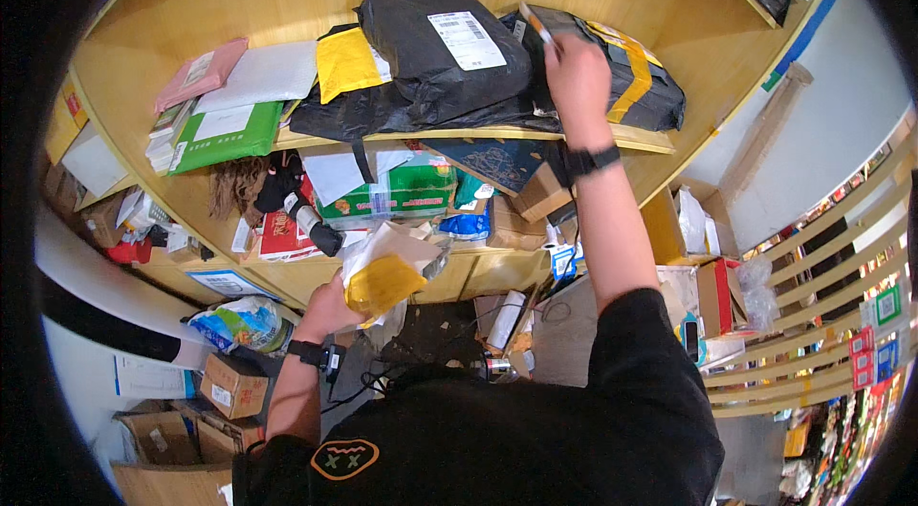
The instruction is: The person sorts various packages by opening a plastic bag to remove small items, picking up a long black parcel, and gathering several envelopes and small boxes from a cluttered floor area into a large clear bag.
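Note:
My left hand [334, 305] grips several small parcels, with a yellow packet [385, 283] on top of paper and clear plastic. High at the right, my right hand [579, 72] holds a thin, blurred flat item [536, 23] by its end. That hand is over the upper shelf [430, 136], in front of a black parcel bound with yellow tape [631, 79]. Left of it lies a large black plastic parcel [445, 40] bearing a white label. A small yellow mailer [351, 65] leans against this parcel. Farther left are a green mailer [233, 136], a white bubble mailer [262, 75] and a pink packet [201, 74].
The lower shelf holds a green box [401, 190], a red packet [283, 237] and a brown carton [549, 194]. Cartons [234, 385] stand at the lower left. An open box [692, 226] and slatted rails [825, 248] are at the right. Cables [369, 384] lie below.

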`<action>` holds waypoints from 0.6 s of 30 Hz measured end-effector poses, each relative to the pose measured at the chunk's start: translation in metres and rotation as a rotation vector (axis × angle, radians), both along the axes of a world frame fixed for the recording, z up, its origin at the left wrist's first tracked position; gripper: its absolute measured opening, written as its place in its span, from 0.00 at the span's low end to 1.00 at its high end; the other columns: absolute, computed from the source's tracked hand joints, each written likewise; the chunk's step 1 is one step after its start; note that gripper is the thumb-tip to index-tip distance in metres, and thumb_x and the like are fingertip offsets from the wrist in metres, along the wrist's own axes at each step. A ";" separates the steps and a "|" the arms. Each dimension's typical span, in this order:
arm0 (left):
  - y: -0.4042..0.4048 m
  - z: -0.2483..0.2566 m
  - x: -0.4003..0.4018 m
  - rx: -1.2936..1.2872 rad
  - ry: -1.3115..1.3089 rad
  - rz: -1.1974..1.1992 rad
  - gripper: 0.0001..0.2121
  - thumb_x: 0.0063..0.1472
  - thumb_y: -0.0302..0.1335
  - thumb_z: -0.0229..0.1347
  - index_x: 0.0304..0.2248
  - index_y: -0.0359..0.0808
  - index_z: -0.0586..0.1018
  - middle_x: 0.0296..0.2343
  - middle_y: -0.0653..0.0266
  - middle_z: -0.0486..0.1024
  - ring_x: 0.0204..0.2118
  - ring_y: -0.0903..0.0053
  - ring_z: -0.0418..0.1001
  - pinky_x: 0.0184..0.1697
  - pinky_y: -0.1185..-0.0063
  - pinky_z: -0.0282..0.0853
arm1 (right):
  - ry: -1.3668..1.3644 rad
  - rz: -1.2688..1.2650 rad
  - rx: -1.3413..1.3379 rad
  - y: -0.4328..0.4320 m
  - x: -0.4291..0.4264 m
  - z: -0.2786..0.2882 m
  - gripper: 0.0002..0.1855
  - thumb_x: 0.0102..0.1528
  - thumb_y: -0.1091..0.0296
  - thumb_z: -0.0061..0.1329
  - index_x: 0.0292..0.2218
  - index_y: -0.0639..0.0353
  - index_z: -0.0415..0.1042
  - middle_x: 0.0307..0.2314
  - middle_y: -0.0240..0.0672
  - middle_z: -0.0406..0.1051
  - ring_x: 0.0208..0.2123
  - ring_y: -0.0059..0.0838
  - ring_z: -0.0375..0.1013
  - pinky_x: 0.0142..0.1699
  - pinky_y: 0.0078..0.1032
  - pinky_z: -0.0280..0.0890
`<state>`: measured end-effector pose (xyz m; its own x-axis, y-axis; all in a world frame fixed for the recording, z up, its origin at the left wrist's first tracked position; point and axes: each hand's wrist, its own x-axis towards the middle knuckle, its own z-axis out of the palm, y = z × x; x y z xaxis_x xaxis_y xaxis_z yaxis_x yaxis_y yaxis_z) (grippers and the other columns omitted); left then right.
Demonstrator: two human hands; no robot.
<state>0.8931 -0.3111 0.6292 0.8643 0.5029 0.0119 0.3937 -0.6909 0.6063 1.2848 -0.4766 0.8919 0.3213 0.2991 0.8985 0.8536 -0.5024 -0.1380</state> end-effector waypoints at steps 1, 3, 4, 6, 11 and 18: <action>-0.007 0.008 0.005 -0.009 -0.011 -0.030 0.40 0.35 0.40 0.67 0.49 0.35 0.64 0.31 0.49 0.76 0.35 0.54 0.75 0.39 0.67 0.71 | 0.089 -0.037 -0.117 0.010 0.009 0.007 0.10 0.49 0.63 0.52 0.30 0.60 0.74 0.24 0.45 0.72 0.32 0.48 0.70 0.38 0.40 0.65; -0.022 0.020 0.007 -0.021 0.055 -0.001 0.41 0.35 0.39 0.67 0.50 0.35 0.64 0.31 0.48 0.76 0.35 0.54 0.75 0.39 0.67 0.70 | -0.026 0.029 -0.116 0.011 0.009 0.007 0.15 0.47 0.62 0.55 0.36 0.62 0.75 0.31 0.47 0.73 0.36 0.47 0.72 0.41 0.35 0.66; -0.024 0.022 0.004 -0.030 0.067 0.011 0.42 0.35 0.40 0.66 0.50 0.34 0.63 0.31 0.47 0.76 0.35 0.53 0.75 0.39 0.67 0.70 | -0.090 0.107 -0.010 0.008 0.000 0.006 0.17 0.47 0.62 0.56 0.37 0.62 0.75 0.33 0.47 0.73 0.37 0.48 0.72 0.43 0.34 0.66; -0.013 0.002 -0.006 -0.034 0.078 0.032 0.43 0.35 0.41 0.66 0.50 0.30 0.62 0.32 0.45 0.75 0.36 0.53 0.75 0.40 0.68 0.70 | -0.105 0.221 0.168 -0.014 -0.032 -0.012 0.17 0.47 0.64 0.57 0.38 0.63 0.74 0.34 0.45 0.74 0.34 0.42 0.74 0.42 0.29 0.67; 0.026 -0.025 -0.004 -0.140 0.050 -0.073 0.45 0.37 0.43 0.67 0.53 0.36 0.61 0.37 0.49 0.75 0.41 0.58 0.74 0.46 0.70 0.68 | 0.892 0.361 0.208 -0.096 -0.105 -0.120 0.09 0.56 0.69 0.49 0.38 0.63 0.74 0.24 0.34 0.75 0.24 0.18 0.72 0.30 0.19 0.65; 0.110 -0.034 0.015 -0.065 0.277 -0.270 0.34 0.38 0.33 0.67 0.45 0.32 0.67 0.38 0.55 0.75 0.41 0.67 0.74 0.45 0.73 0.68 | 1.045 -0.076 -0.036 -0.175 -0.206 -0.226 0.10 0.56 0.66 0.48 0.35 0.63 0.75 0.20 0.39 0.74 0.22 0.23 0.74 0.30 0.22 0.67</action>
